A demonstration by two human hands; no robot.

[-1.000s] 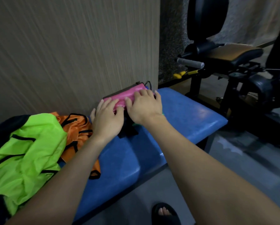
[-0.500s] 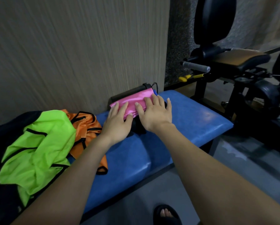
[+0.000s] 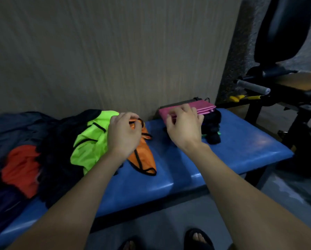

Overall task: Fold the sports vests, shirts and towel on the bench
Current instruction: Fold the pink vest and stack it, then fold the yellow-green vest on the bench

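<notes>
An orange vest (image 3: 142,156) with black trim is seen lying crumpled on the blue counter (image 3: 187,168), partly tucked under a bright green vest (image 3: 89,139). Its upper edge is pinched between the curled fingers (image 3: 133,117) and thumb of the left hand (image 3: 123,134). To the right, a folded pink garment (image 3: 204,108) is stacked on a pile of dark folded clothes (image 3: 212,127) near the counter's far end, against the wall (image 3: 115,51). The right hand (image 3: 184,126) is held just in front of that stack with its fingers loosely curled; whether anything is touched by them cannot be told. At the left, a heap of dark clothes (image 3: 61,150) and a red-orange garment (image 3: 21,168) are spread over the counter. Exercise equipment (image 3: 286,87) is visible at the right, and sandalled feet (image 3: 199,239) on the floor below.
</notes>
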